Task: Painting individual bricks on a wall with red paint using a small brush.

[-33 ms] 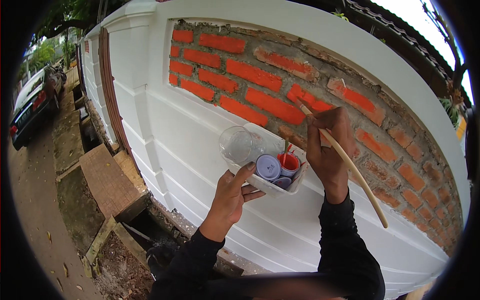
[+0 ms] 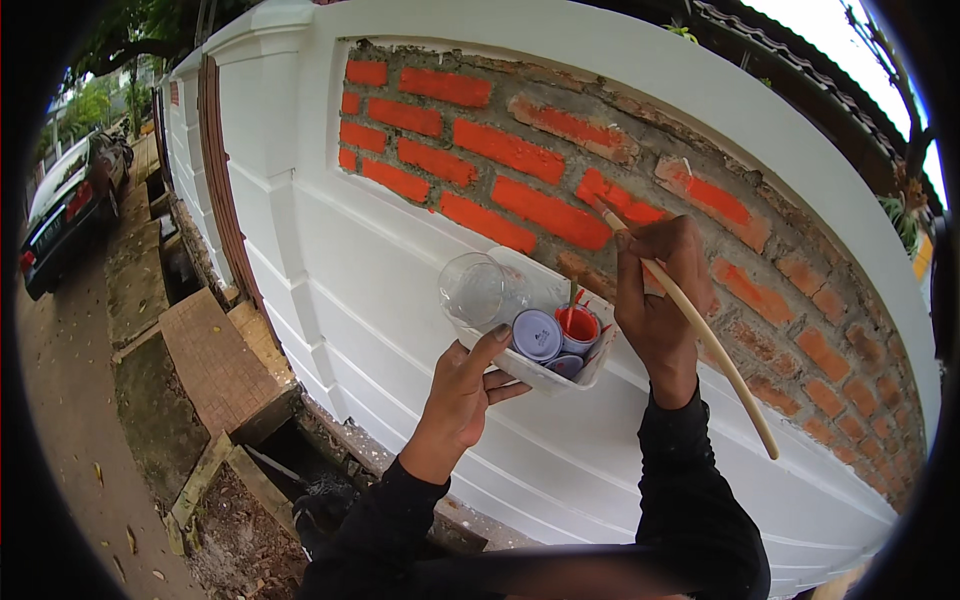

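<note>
Plainly enough in the head view, the right hand (image 2: 662, 285) grasps a paintbrush (image 2: 712, 345) near its head, the fingers pinched around the pale wooden handle, which curves down to the right past the wrist. The bristles are small and mostly lost against the bright red-orange paint of a brick (image 2: 622, 198), so whether they touch it is hard to tell. The left hand (image 2: 462, 395) grips a white tray (image 2: 548, 380) by its near left corner, thumb over the rim and fingers beneath, some of them hidden by the tray itself. This tray is held tilted in front of the white wall (image 2: 390, 280), just below the brick panel (image 2: 770, 345); inside it are a clear plastic cup (image 2: 478, 287), a lidded can (image 2: 537, 335), and an open can (image 2: 579, 324) of glossy red paint with a thin stick standing in it. Another round piece (image 2: 566, 365) lies partly covered below them. Small dark print marks the can's pale lid (too tiny to read with confidence), and the plate on the parked car (image 2: 70, 210) is blurred. Red smears streak the tray's right rim; along the lower edge, a dark blurred band cuts across the black sleeves (image 2: 680, 470).
</note>
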Demonstrator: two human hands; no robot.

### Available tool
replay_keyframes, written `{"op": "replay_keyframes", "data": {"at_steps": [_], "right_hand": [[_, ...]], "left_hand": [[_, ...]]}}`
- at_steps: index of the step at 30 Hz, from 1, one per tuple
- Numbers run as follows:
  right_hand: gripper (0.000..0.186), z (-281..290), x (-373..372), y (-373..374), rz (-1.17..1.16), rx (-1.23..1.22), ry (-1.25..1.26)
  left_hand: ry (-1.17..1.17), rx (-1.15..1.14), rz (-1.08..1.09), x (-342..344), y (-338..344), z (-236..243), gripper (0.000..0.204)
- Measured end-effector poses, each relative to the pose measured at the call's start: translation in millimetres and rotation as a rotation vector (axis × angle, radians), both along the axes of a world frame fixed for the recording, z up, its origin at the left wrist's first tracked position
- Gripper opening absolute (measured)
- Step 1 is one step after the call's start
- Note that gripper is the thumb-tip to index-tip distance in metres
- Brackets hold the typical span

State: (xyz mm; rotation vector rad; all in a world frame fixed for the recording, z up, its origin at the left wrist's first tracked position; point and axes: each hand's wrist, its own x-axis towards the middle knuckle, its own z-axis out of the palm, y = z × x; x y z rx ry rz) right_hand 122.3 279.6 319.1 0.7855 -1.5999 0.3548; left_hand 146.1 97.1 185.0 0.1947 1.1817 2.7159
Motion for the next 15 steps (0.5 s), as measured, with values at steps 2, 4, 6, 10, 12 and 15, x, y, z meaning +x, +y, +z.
{"op": "replay_keyframes", "data": {"at_steps": [2,4,6,10,12,15], "right_hand": [[0.021,1,1,-1,0.038,-0.014,0.017],[0.021,-1,3,-1,0.071,-0.030,0.026],[0.021,0,6,1,-0.041,-0.027,-0.038],[0.021,-1,11,3,-0.016,-0.051,0.073],[0.021,-2,12,-1,0.007,-0.015,0.029],[0.022,-1,19,2,-0.169,0.012,-0.046]], "left_hand": [[-0.009,0.002,-0.005,1,0,1,0.050],[-0.006,-0.003,-0.003,1,-1,0,0.050],[0.000,-0.007,0.000,1,-1,0,0.050],[-0.002,-0.002,0.001,0,0,0,0.050],[0.003,-0.008,-0.002,0,-1,-1,0.051],[-0.006,0.001,0.004,0,-1,-1,0.050]]}}
